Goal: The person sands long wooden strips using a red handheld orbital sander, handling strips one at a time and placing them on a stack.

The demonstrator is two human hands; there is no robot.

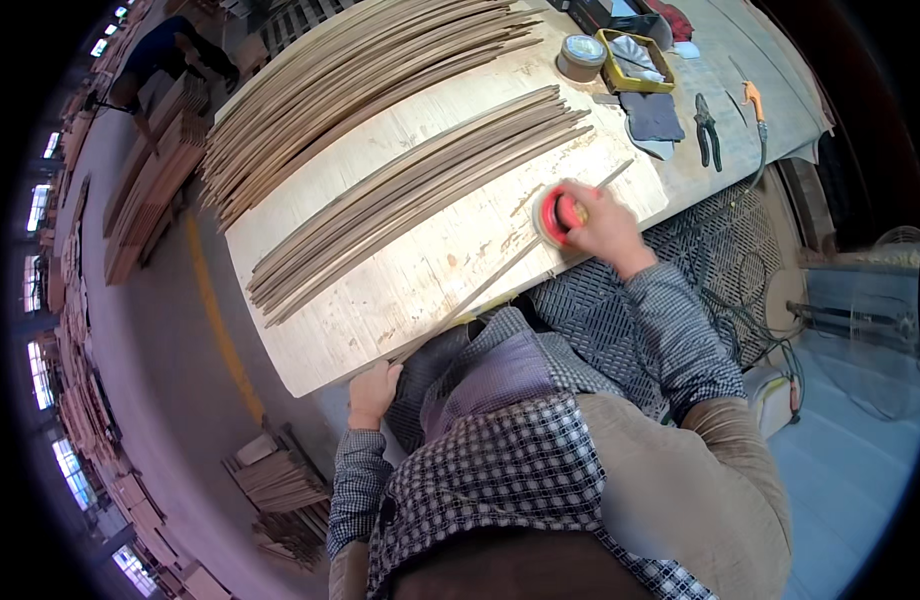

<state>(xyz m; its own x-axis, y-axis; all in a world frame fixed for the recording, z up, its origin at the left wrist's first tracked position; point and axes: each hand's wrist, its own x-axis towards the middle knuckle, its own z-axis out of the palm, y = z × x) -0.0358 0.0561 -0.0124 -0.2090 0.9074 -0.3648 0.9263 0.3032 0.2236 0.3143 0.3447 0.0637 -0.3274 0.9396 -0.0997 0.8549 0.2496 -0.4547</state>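
Observation:
A long, thin wood strip (480, 290) slants across the near part of the pale board (400, 290). At its near-left end, by the board's edge, my left hand (373, 390) is closed on it. Farther right along the strip, my right hand (602, 225) grips a round red-and-pale roll (552, 212), which looks like a roll of tape. The roll rests over the strip; how they touch is hidden beneath it. Beyond the strip lies a small bundle of wood strips (410, 200), with a larger bundle of wood strips (350, 95) behind it.
At the far right are a round tin (581, 58), a yellow tray (635, 62), a dark cloth (652, 117), pliers (707, 132) and an orange air gun (753, 102) on a hose. A co-worker (165, 60) bends over stacked boards at far left. A fan (870, 325) stands right.

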